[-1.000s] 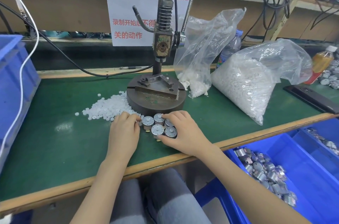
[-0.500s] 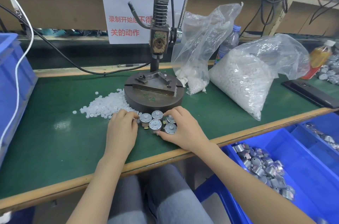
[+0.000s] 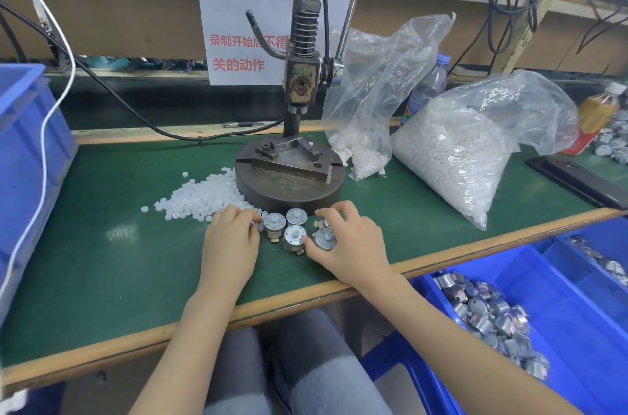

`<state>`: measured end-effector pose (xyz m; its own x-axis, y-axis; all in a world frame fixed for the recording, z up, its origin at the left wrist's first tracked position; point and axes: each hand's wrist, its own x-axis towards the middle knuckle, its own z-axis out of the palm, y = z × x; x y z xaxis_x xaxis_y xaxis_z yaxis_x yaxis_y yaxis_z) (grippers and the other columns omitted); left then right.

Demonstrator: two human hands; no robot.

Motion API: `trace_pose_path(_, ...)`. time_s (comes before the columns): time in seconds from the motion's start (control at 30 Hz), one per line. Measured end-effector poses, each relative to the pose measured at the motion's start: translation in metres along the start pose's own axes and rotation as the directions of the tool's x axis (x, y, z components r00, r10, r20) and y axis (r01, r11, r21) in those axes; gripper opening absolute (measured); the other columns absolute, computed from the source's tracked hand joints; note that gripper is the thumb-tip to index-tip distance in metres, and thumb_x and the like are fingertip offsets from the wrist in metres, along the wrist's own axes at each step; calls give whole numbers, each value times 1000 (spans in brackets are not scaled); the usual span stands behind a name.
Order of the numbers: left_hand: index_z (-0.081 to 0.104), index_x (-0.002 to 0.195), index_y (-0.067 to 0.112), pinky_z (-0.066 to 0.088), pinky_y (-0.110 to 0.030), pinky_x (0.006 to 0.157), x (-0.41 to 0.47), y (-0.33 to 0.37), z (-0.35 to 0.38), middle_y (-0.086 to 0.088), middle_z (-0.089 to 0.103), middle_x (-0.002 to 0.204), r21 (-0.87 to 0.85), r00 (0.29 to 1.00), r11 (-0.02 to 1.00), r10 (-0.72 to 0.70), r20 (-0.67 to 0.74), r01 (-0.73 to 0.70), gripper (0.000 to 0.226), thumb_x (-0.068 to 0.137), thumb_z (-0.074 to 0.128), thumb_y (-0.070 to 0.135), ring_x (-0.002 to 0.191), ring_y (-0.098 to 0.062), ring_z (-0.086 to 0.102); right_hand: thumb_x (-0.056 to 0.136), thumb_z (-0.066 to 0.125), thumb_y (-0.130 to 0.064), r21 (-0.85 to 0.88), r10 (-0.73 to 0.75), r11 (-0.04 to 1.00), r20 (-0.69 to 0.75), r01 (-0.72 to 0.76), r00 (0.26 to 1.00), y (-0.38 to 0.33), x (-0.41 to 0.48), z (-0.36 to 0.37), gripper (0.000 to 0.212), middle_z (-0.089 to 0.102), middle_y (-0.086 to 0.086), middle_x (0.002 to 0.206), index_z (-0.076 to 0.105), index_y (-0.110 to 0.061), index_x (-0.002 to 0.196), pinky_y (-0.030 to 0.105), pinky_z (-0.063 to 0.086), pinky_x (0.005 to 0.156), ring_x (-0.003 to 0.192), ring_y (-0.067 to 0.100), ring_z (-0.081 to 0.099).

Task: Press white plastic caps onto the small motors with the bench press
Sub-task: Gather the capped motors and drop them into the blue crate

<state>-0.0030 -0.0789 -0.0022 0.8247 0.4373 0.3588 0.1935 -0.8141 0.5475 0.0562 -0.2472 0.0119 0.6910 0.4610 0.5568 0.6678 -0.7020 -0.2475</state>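
Several small silver motors (image 3: 294,237) stand in a cluster on the green mat, just in front of the bench press (image 3: 292,173) with its round dark base. My right hand (image 3: 346,243) curls over the right side of the cluster, thumb and fingers round one motor (image 3: 324,238). My left hand (image 3: 231,243) lies at the cluster's left with curled fingertips at the edge of a pile of white plastic caps (image 3: 200,198); whether it pinches a cap is hidden. The press ram is raised and its fixture holds nothing.
Two clear bags of white caps (image 3: 452,156) lie right of the press. Blue bins with loose motors (image 3: 492,316) sit below the table's front right edge. A blue crate (image 3: 27,142) stands at the left, and bottles and a black slab at the far right.
Both hands stay at the motor cluster with only slight finger shifts. The camera view has tilted a little, moving everything up in the frame.
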Motion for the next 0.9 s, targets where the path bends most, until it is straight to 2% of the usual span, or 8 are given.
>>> trace_pose_path(0.17, 66, 94, 5, 36, -36, 79, 0, 0, 0, -12, 56, 91, -5, 1000, 1000, 3, 0, -3, 16, 86, 53, 2, 91, -30, 47, 54, 86, -37, -43, -37, 999, -87, 33, 996, 1, 0, 2, 35, 64, 1, 80, 71, -17, 79, 19, 36, 48, 42, 20, 51)
trace_pose_path(0.3, 66, 94, 5, 36, -36, 78, 0, 0, -1, -12, 56, 91, -8, 1000, 1000, 1, -3, -1, 16, 86, 53, 2, 90, -30, 47, 54, 86, -36, -27, -40, 999, -125, 37, 991, 0, -1, 2, 35, 65, 2, 81, 72, -16, 79, 20, 38, 48, 43, 21, 52)
trace_pose_path(0.43, 66, 96, 6, 36, -36, 80, 0, 0, -1, -12, 56, 93, 0, 1000, 1000, 3, 3, -3, 17, 87, 52, 3, 92, -30, 47, 68, 78, -38, 82, 119, 990, -70, -113, 990, 4, -2, 1, 33, 63, 0, 95, 69, -16, 91, 28, 43, 57, 62, 26, 61)
trace_pose_path(0.53, 66, 96, 6, 36, -37, 80, 1, 0, 0, -12, 55, 93, 4, 1000, 1000, -3, 6, 3, 17, 87, 51, 3, 92, -30, 46, 75, 70, -42, 139, 254, 959, -43, -245, 966, 6, 2, 1, 30, 59, -7, 103, 66, -20, 96, 30, 46, 65, 78, 20, 63)
trace_pose_path(0.7, 66, 96, 6, 36, -36, 80, 0, 1, 0, -11, 55, 93, 1, 1000, 1000, -6, 4, 6, 17, 87, 51, 3, 92, -30, 46, 76, 65, -46, 222, 346, 918, -39, -330, 937, 9, 8, 4, 26, 58, -13, 98, 63, -24, 91, 28, 45, 71, 82, 8, 58)
trace_pose_path(0.8, 66, 96, 6, 37, -37, 79, 0, 0, 0, -12, 55, 93, 0, 1000, 1000, -3, 1, 3, 17, 87, 52, 3, 92, -30, 46, 77, 63, -46, 322, 439, 851, 1, -415, 899, 14, 16, 3, 23, 58, -13, 94, 61, -26, 88, 28, 41, 74, 80, 4, 52)
trace_pose_path(0.9, 66, 96, 6, 36, -36, 79, 1, 0, 0, -11, 55, 93, -3, 1000, 1000, 0, -3, 0, 17, 87, 52, 3, 91, -29, 45, 79, 62, -44, 452, 508, 759, 38, -468, 860, 16, 24, 2, 18, 61, -11, 91, 61, -27, 84, 28, 41, 76, 85, 7, 54)
